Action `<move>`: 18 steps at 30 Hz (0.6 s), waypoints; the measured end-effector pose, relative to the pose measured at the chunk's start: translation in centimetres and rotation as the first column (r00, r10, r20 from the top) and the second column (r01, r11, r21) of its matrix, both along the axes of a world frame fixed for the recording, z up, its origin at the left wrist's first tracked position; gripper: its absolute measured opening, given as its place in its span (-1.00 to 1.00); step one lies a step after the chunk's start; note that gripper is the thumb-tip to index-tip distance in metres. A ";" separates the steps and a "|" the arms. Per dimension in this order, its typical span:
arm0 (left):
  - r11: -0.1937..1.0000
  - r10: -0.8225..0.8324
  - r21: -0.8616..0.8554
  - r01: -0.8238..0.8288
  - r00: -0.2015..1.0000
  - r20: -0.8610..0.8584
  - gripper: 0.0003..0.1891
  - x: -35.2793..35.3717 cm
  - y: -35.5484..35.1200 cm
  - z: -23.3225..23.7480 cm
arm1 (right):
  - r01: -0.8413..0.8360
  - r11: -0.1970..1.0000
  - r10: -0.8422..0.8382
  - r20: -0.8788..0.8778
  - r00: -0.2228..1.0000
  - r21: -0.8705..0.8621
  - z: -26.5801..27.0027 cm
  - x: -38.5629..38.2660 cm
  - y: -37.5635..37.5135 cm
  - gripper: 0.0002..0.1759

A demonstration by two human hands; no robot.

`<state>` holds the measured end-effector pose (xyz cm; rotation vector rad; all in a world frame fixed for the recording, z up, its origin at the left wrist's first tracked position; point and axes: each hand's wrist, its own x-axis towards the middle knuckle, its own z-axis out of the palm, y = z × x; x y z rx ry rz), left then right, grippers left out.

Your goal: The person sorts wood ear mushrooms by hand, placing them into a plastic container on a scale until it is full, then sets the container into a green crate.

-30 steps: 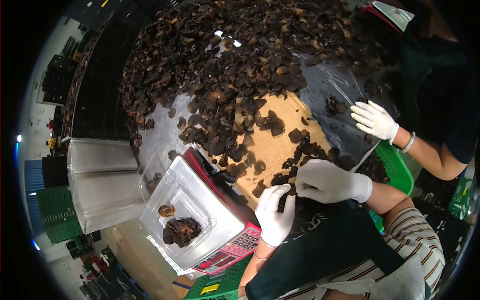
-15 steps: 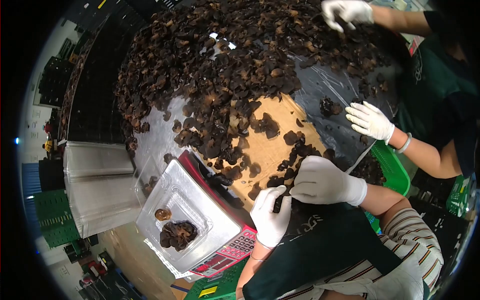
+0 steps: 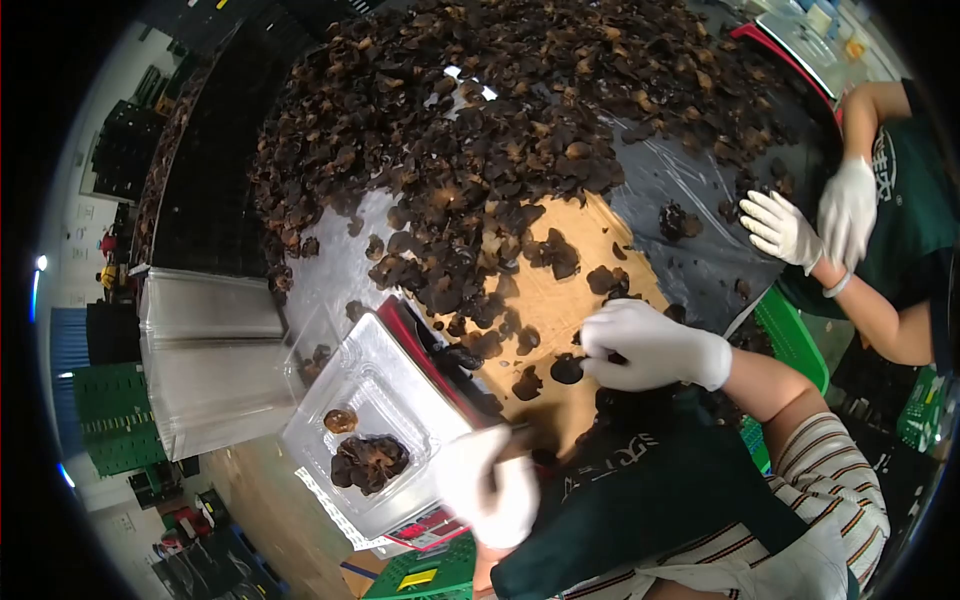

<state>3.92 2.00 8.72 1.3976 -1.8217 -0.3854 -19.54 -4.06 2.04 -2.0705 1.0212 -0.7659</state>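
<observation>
Smeared by motion, my left hand (image 3: 490, 490) in a white glove is at the front right edge of the scale (image 3: 300, 430); its fingers and anything in them cannot be made out. My right hand (image 3: 655, 345), also gloved in white, hovers over the brown cardboard (image 3: 555, 400) with fingers curled; what they hold, if anything, is hidden. Close to its thumb is a dark wood ear mushroom (image 3: 567, 369). On the scale a clear plastic tray (image 3: 375, 400) holds a dark clump of wood ear (image 3: 370, 464) and a small brown piece (image 3: 340, 421).
A large heap of wood ear mushrooms (image 3: 450, 150) covers the table's far side. At right are a co-worker's gloved hands (image 3: 780, 230) beside black plastic sheeting (image 3: 680, 180). Stacked clear trays (image 3: 215, 350) stand left; green crates (image 3: 795, 335) sit below the table edge.
My left hand has moved left and down, away from my right hand, to the scale's edge. My right hand has shifted slightly. The co-worker's far hand has drawn back from the heap.
</observation>
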 end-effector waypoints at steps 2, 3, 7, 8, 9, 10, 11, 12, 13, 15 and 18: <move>0.950 0.289 -0.101 -0.296 0.954 -0.078 -0.82 3.4 -0.2 0.5 | -0.036 0.990 0.036 0.004 0.999 -0.135 -0.8 2.0 -1.3 -0.86; 0.883 0.413 -0.232 -0.409 0.910 -0.032 -0.75 5.1 -1.0 0.5 | -0.052 0.977 0.054 0.004 0.999 -0.205 -1.6 3.2 -2.2 -0.86; 0.917 0.388 -0.021 -0.397 0.881 0.271 -0.65 10.1 -2.3 0.0 | -0.188 0.955 0.140 -0.210 0.968 -0.231 -5.2 8.6 -4.7 -0.82; 0.920 0.367 0.014 -0.391 0.876 0.311 -0.64 11.1 -2.1 -1.2 | -0.222 0.923 0.123 -0.304 0.945 -0.313 -6.1 9.4 -5.1 -0.82; 0.906 0.406 -0.044 -0.420 0.840 0.361 -0.62 10.6 -1.9 -1.3 | -0.260 0.884 0.095 -0.395 0.914 -0.389 -6.3 9.9 -5.5 -0.82; 0.908 0.417 -0.120 -0.401 0.847 0.329 -0.64 10.3 -1.8 -1.2 | -0.273 0.901 0.133 -0.384 0.914 -0.338 -6.5 10.0 -5.9 -0.77; 0.903 0.426 -0.191 -0.384 0.855 0.296 -0.65 9.8 -1.5 -0.9 | -0.222 0.956 0.172 -0.247 0.954 -0.191 -6.8 9.9 -6.2 -0.75; 0.909 0.405 -0.189 -0.371 0.893 0.197 -0.67 9.2 -1.1 -0.7 | -0.189 0.982 0.185 -0.105 0.977 -0.030 -6.5 9.5 -6.5 -0.72; 0.914 0.382 -0.188 -0.360 0.920 0.095 -0.69 8.5 -0.7 -0.7 | -0.174 0.975 0.171 0.037 0.985 0.136 -5.7 9.0 -6.8 -0.70; 0.933 0.321 -0.135 -0.334 0.941 -0.108 -0.75 6.6 -0.2 -0.8 | -0.126 0.938 0.074 0.170 0.983 0.323 -3.9 7.1 -6.1 -0.63; 0.991 0.130 0.054 -0.126 0.989 -0.077 -0.71 3.2 -0.2 -0.8 | -0.128 0.840 -0.084 0.359 0.930 0.527 -2.3 5.3 -4.9 -0.62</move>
